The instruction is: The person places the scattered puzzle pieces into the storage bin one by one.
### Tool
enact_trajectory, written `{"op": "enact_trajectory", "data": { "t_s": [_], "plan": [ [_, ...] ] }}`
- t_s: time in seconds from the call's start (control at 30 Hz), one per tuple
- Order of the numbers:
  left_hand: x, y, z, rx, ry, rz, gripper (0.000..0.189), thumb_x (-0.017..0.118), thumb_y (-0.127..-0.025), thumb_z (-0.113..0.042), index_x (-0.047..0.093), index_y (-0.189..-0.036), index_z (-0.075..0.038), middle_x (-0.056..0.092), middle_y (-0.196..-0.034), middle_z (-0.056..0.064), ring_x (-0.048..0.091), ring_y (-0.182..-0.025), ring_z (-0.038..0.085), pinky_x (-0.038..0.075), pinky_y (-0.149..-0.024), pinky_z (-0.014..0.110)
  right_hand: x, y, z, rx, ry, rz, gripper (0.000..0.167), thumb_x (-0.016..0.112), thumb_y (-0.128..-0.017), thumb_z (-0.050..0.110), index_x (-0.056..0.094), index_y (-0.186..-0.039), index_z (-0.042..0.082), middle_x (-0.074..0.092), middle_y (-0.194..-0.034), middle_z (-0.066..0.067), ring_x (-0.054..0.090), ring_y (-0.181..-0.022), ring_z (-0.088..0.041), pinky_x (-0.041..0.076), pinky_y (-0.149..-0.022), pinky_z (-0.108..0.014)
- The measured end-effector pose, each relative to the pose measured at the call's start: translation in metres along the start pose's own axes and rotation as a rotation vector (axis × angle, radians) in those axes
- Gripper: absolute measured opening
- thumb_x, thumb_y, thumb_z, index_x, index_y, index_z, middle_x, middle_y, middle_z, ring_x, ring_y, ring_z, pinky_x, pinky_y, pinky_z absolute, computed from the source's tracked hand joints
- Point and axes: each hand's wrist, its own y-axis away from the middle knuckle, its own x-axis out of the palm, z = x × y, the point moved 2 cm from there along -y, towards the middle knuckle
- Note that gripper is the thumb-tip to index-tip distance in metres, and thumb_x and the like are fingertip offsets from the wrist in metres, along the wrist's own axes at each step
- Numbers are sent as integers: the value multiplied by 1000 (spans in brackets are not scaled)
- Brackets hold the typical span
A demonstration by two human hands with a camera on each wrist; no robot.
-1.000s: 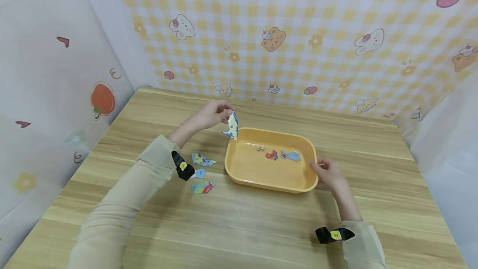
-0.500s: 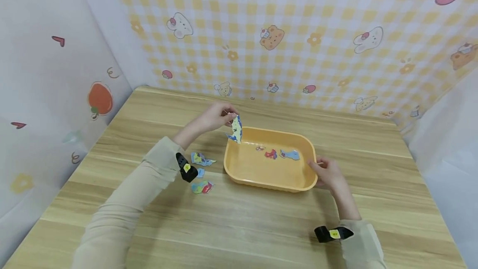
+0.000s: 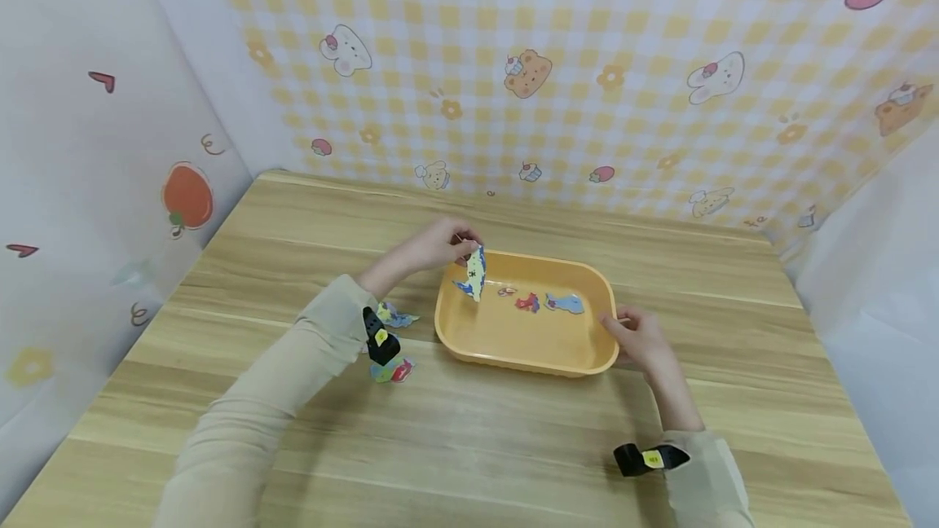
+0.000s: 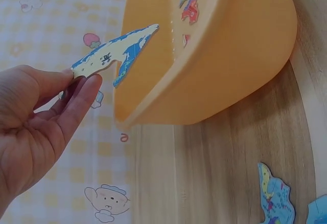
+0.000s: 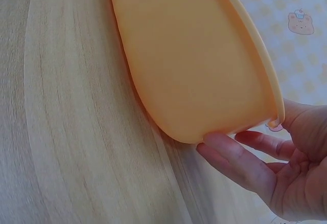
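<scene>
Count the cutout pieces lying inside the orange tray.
3, left to right in the head view: a small red-and-white one, a red one and a light-blue one. The piece in the left hand could hide another.

I've got the left arm (image 3: 257,406) stretched forward and inward; left hand (image 3: 443,244) is further out than the right, thumb (image 4: 51,82) and fingers (image 4: 82,98) in a pinch. Right arm (image 3: 707,479) enters lower right, angled slightly left. Right hand (image 3: 641,339) grips, thumb (image 5: 302,120) opposing partly bent fingers (image 5: 240,157). Left wrist (image 3: 377,275) and right wrist (image 3: 688,414) bare.
</scene>
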Motion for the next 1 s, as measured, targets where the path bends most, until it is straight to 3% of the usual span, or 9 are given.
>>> {"op": "enact_trajectory", "data": {
  "t_s": [0.23, 0.5, 0.67, 0.8, 0.9, 1.0],
  "plan": [
    [6, -4, 0, 23, -59, 32, 22, 51, -92, -7, 59, -108, 4, 63, -94, 17, 63, -76, 21, 57, -72, 29, -1, 0, 2, -1, 5, -9, 42, 52, -92, 23, 47, -115, -11, 62, -93, -19, 62, -64, -9, 57, -57, -29],
    [17, -9, 3, 26, -127, 163, 19, 50, -92, -6, 60, -106, 4, 64, -96, 15, 63, -77, 22, 56, -74, 32, -1, -1, 0, 5, 6, -5, 41, 52, -92, 23, 46, -115, -10, 61, -93, -18, 62, -64, -9, 57, -57, -29],
    [24, -11, 0, 66, -243, 203, 17, 50, -91, -3, 61, -101, 5, 63, -88, 13, 61, -73, 22, 53, -66, 24, 1, 0, 0, -5, -2, -8, 39, 52, -92, 22, 46, -114, -10, 61, -91, -17, 62, -62, -8, 57, -57, -29],
    [29, -12, -3, 106, -362, 219, 14, 52, -90, -2, 63, -97, 3, 63, -81, 12, 56, -64, 15, 45, -57, 16, 2, 1, 0, -12, -6, -11, 38, 52, -92, 20, 46, -113, -11, 61, -89, -16, 61, -60, -8, 57, -55, -29],
    [32, -13, -5, 135, -421, 233, 12, 53, -89, 0, 64, -94, 4, 64, -83, 14, 55, -66, 14, 46, -60, 18, 2, 1, 0, -18, 1, -16, 38, 52, -92, 20, 47, -112, -12, 61, -89, -17, 61, -60, -8, 57, -55, -29],
    [35, -13, -3, 152, -480, 239, 12, 53, -88, 1, 64, -93, 4, 65, -92, 14, 60, -81, 19, 51, -74, 24, 2, 1, 0, -22, 9, -15, 38, 51, -93, 20, 48, -114, -12, 61, -91, -19, 62, -62, -10, 57, -56, -30]
  ]
}}
